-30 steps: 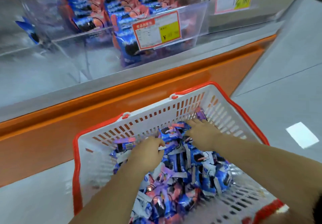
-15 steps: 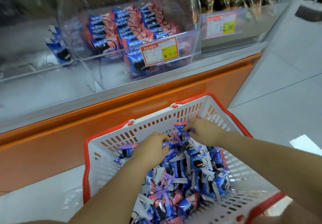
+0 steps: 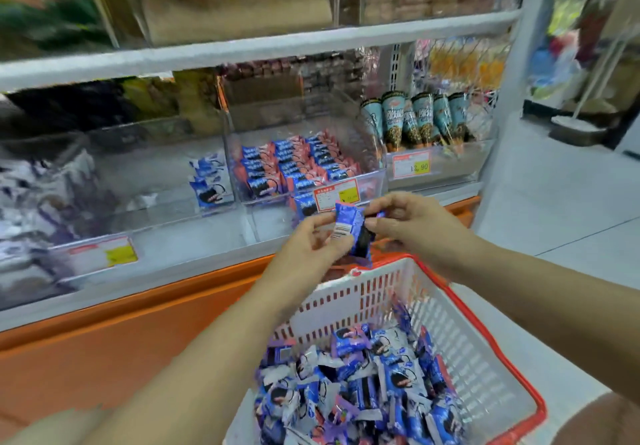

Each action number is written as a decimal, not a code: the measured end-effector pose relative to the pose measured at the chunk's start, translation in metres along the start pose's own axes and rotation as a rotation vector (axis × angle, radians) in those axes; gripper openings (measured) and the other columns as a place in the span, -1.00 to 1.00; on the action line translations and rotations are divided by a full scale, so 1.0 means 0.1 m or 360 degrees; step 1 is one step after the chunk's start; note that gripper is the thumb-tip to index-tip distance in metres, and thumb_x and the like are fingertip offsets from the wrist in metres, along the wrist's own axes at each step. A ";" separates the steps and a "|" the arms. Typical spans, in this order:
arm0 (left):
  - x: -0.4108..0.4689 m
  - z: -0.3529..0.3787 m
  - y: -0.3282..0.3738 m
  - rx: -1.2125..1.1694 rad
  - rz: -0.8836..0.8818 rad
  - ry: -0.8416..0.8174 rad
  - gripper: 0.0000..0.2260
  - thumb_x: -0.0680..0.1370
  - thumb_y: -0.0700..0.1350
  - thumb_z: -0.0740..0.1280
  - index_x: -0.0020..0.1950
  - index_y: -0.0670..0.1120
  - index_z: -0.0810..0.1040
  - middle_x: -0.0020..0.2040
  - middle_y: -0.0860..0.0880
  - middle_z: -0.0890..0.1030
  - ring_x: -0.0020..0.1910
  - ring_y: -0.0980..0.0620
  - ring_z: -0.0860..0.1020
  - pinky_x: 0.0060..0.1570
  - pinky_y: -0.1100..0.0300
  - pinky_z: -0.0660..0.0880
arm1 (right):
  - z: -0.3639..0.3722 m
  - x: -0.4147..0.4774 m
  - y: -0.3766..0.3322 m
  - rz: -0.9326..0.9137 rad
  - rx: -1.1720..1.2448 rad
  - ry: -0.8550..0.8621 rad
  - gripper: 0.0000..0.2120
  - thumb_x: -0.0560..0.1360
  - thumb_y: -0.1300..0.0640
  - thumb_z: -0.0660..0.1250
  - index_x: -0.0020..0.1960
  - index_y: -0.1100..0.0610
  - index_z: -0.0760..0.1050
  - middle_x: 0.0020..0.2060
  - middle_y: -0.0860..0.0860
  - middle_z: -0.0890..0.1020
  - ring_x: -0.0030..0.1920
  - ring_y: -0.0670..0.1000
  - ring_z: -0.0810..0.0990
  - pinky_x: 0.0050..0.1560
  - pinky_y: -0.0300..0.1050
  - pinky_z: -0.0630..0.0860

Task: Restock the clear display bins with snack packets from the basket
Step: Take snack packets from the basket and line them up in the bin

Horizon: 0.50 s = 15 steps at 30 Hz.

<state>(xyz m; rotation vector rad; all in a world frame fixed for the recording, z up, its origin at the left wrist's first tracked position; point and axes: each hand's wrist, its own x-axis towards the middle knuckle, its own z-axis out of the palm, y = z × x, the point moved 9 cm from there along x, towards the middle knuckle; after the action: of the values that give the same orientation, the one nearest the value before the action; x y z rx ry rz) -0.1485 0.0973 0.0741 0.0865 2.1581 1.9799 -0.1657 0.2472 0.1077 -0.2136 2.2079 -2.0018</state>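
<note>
While the person stands before the shelving, both hands meet over the far rim of the basket [image 3: 353, 302] and hold one blue snack packet [image 3: 349, 230] between them. The left hand [image 3: 311, 242] pinches the packet's left side, thumb and curled fingers closing beside a white barcode patch; the right hand [image 3: 412, 223] pinches its right edge with curled fingertips. The packet is lifted clear of the basket, tilted, and appears just in front of the price label [image 3: 336, 195] of the middle clear bin [image 3: 372, 185]. That bin holds rows of blue and pink packets [image 3: 298, 164] standing on edge. The left clear bin [image 3: 156, 174] contains only a few blue and white packets [image 3: 207, 181] against its right wall. The right clear bin [image 3: 457, 164] carries upright teal cone-shaped packages [image 3: 415, 119] and a label reading 12.90 [image 3: 412, 166]. The basket, white with a red rim, sits low in front of the orange shelf base [image 3: 138, 323], with a loose heap of blue, white and purple packets [image 3: 363, 385] in it. Upper shelves are too blurred to identify their goods.
</note>
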 end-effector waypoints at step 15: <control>-0.23 -0.27 0.31 -0.1237 -0.0472 -0.0049 -0.57 0.48 0.13 0.35 0.12 -0.21 0.61 -0.09 -0.12 0.57 -0.42 0.10 0.59 -0.47 0.28 0.56 | 0.66 0.05 -1.13 -0.0665 -0.1318 -0.0395 -0.64 0.49 0.03 0.44 0.28 -0.14 0.53 0.09 -0.25 0.62 0.00 -0.27 0.59 0.09 -0.19 0.54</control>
<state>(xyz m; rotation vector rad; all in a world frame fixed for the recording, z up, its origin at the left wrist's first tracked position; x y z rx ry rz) -0.1345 0.0697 0.1099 -0.3009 1.1612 2.4272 -0.1561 0.1707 0.2133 -1.0149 2.8270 -0.9651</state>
